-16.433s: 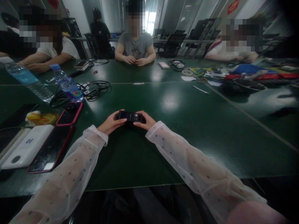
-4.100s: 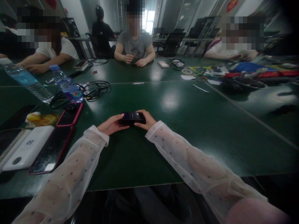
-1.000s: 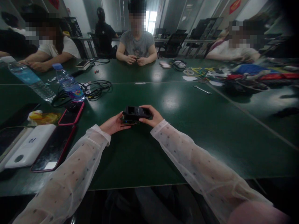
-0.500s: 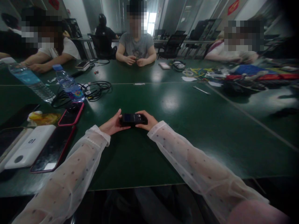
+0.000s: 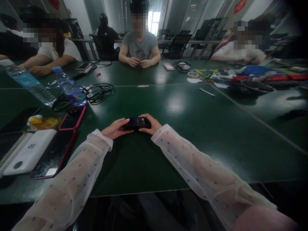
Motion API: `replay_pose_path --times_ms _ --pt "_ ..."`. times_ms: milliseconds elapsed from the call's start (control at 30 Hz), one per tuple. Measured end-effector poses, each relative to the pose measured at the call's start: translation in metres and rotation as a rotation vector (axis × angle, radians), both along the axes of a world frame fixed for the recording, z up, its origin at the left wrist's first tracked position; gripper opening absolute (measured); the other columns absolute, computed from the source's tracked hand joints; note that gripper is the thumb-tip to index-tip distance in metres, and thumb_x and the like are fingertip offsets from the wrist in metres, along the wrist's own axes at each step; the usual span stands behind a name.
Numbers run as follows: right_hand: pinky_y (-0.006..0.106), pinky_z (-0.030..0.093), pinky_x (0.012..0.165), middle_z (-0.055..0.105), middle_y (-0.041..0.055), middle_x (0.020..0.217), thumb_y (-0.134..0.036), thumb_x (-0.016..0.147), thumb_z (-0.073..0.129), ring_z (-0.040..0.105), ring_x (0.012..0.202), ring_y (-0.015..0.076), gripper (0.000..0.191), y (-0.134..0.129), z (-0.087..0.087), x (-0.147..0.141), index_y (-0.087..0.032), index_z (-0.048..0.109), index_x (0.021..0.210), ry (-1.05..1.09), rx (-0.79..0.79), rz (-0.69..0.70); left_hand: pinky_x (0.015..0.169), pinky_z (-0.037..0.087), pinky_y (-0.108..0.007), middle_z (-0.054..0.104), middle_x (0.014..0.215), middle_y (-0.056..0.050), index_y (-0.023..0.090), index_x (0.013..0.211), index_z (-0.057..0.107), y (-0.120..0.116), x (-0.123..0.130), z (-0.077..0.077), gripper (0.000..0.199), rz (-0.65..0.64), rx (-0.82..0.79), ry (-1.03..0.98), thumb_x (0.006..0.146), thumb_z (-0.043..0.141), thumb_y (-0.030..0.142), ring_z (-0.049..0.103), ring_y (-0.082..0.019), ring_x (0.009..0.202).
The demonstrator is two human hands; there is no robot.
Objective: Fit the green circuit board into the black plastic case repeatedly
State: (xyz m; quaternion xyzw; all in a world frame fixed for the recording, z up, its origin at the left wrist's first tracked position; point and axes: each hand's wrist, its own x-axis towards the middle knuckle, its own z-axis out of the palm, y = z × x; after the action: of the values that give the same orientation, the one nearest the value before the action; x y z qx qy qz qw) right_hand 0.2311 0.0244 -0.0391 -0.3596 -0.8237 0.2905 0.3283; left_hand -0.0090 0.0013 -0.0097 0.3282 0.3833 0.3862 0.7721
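Note:
Between my two hands is a small black handheld device (image 5: 136, 122) with a dark screen on its left part and small light markings on its right part. My left hand (image 5: 116, 128) grips its left end, the thumb lying over the top near the screen and the fingers beneath. At the right end, my right hand (image 5: 151, 124) is closed around it, fingers along the far side and thumb at the near side. The device is held low over the green table (image 5: 149, 157); whether it touches the surface I cannot tell.
On the left lie a dark phone with a red edge (image 5: 54, 154), a white power bank (image 5: 30, 152) and a pink-cased phone (image 5: 72, 118). Two water bottles (image 5: 69, 85) lean near coiled black cables (image 5: 102, 93). A wrench (image 5: 207, 92) lies right of centre. People sit around the table.
My left thumb has come down from a raised position onto the top of the device. The right hand keeps its grip, and the view has shifted very slightly.

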Motion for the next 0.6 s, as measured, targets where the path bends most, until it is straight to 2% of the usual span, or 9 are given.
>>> replay_pose_path --times_ms 200,600 --pt "0.048 0.047 0.094 0.059 0.01 0.116 -0.036 0.072 0.075 0.058 0.107 0.0282 0.056 -0.0006 0.0012 -0.001 -0.024 0.047 0.119 0.015 0.035 0.014 0.103 0.047 -0.05 0.064 0.112 -0.015 0.012 0.105 0.063 0.0 0.0006 -0.0006 0.029 0.033 -0.013 -0.003 0.08 0.072 0.022 0.059 -0.029 0.114" --pt "0.048 0.047 0.096 0.058 0.0086 0.119 -0.036 0.072 0.076 0.058 0.11 0.0279 0.057 -0.0021 0.0019 -0.0017 -0.026 0.046 0.12 0.015 0.025 0.025 0.103 0.048 -0.046 0.065 0.116 -0.015 0.012 0.11 0.063 0.0009 -0.0021 -0.0014 0.03 0.011 -0.044 -0.017 0.082 0.069 0.021 0.057 -0.029 0.119"
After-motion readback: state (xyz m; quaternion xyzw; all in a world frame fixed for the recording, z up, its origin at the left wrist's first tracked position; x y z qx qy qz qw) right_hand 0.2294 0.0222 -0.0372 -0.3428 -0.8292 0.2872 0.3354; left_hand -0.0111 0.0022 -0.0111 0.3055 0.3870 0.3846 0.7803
